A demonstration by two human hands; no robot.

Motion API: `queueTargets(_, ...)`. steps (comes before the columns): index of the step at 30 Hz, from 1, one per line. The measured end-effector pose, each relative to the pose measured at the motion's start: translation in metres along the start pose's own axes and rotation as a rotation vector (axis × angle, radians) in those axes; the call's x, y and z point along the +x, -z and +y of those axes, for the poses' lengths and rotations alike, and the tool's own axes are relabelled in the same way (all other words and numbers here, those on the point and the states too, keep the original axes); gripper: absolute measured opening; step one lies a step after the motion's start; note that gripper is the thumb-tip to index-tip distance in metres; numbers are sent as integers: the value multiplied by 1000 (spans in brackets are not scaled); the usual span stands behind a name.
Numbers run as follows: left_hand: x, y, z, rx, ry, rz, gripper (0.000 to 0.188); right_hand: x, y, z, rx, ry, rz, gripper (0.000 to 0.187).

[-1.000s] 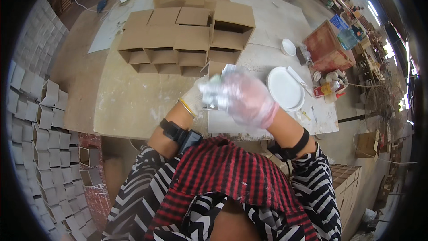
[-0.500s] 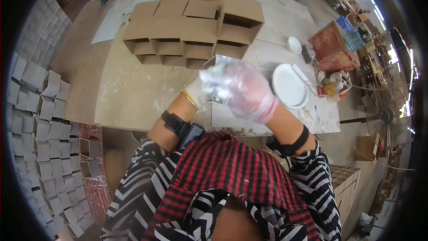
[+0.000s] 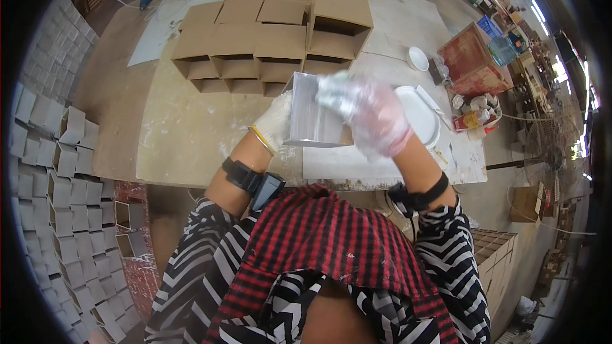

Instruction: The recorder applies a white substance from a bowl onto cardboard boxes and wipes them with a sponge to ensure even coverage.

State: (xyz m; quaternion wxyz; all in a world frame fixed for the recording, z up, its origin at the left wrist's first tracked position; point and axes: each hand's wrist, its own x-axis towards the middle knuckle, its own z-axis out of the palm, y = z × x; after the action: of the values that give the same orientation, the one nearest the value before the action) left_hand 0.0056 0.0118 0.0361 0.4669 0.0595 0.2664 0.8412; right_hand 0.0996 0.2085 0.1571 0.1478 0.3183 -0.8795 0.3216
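My left hand (image 3: pixel 276 116), in a cream knitted glove, grips the left side of a small box (image 3: pixel 311 111). The box's upper face is smeared wet greyish white, with bare brown board at its lower right corner. Over that face's right side is my right hand (image 3: pixel 380 121), in a clear plastic glove that looks pink. Its fingers close round a pale greenish-white wad (image 3: pixel 338 92), blurred by motion; I cannot tell if it is cloth or sponge. A white round dish (image 3: pixel 414 114) with a white strip on its rim lies right of that hand, partly hidden by it.
Brown open-fronted boxes (image 3: pixel 274 41) stand grouped at the table's far side. Beyond the dish are a white bowl (image 3: pixel 418 59), a reddish crate (image 3: pixel 475 64) and bottles (image 3: pixel 472 120). Grey boxes (image 3: pixel 70 210) are stacked at the left. A pale board (image 3: pixel 382 165) covers the table's near right.
My right hand has moved right with the wad, uncovering the box's smeared face. My left hand has shifted slightly left with the box.
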Motion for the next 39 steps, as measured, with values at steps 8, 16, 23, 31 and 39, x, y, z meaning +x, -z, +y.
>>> queueTargets(8, -5, -3, 10, 88, 6, 130, 30, -7, -2, -19, 54, 24, -63, 41)
queueTargets(16, -6, -8, 11, 147, -20, 147, 31, -17, -3, -33, 307, -312, -59, 24)
queueTargets(23, -7, -3, 15, 248, -2, 190, 38, -19, -2, -8, 2, 111, 63, 29)
queueTargets(31, -9, -8, 20, 44, 36, 296, 37, -32, -3, -37, -92, -225, -395, 41)
queueTargets(39, -1, -28, 8, -54, 138, 173, 37, -11, -3, -41, 210, -151, -15, 35)
